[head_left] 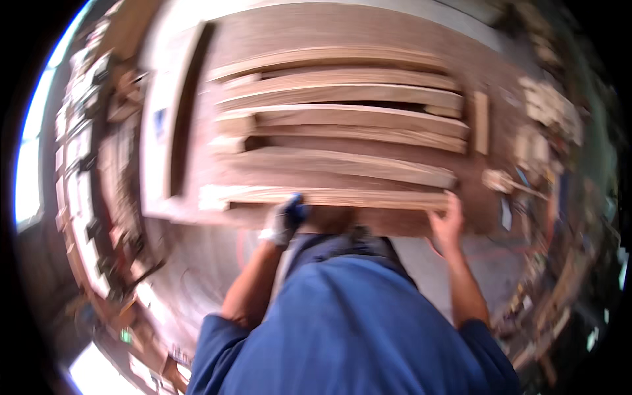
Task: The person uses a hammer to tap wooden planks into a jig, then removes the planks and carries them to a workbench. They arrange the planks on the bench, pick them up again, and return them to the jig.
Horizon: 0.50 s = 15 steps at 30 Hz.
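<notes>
Closest to me, along the table's front edge, lies a long pale wooden rail [342,197]. My left hand [287,218], in a white and blue work glove, closes on the rail's near side, left of its middle. At its right end my bare right hand [448,215] grips the same rail, fingers over the top. Just beyond is another slightly bowed rail [349,163]. Farther back, several more curved rails [355,117] lie roughly parallel, some with short blocks [247,124] near their ends. Motion blur softens the finger details.
The brown wooden tabletop [329,26] carries a separate long board [187,112] at the left and a short upright-lying strip [482,123] at the right. Small wooden pieces [550,102] are heaped at the far right. Stacked timber [82,164] lines the left side.
</notes>
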Each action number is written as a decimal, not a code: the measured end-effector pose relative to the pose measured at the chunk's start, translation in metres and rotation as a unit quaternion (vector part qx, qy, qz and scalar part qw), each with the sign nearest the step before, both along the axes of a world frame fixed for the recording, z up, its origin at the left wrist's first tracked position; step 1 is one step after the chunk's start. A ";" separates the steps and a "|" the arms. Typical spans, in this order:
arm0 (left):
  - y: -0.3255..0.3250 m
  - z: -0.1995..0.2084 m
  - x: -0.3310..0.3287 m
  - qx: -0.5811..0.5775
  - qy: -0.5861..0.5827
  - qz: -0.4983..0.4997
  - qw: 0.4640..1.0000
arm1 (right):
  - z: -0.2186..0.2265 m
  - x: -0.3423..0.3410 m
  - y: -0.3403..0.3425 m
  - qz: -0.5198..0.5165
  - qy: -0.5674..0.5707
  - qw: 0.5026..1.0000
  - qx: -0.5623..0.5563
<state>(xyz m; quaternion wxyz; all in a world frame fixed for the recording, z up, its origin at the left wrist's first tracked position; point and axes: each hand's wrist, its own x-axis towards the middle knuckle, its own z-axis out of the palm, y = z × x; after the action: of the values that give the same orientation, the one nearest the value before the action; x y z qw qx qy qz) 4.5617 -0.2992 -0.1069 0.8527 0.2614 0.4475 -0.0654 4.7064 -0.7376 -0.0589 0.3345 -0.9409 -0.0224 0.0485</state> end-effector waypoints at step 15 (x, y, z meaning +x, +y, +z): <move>-0.009 -0.008 0.002 -0.073 -0.030 0.061 0.995 | -0.002 0.004 -0.012 -0.003 0.020 1.000 -0.009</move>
<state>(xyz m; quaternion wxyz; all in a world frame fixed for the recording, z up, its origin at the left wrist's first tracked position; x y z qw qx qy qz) 4.5634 -0.3081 -0.1147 0.8849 0.1722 0.4312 -0.0376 4.7101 -0.7497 -0.0605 0.3269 -0.9426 -0.0123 0.0668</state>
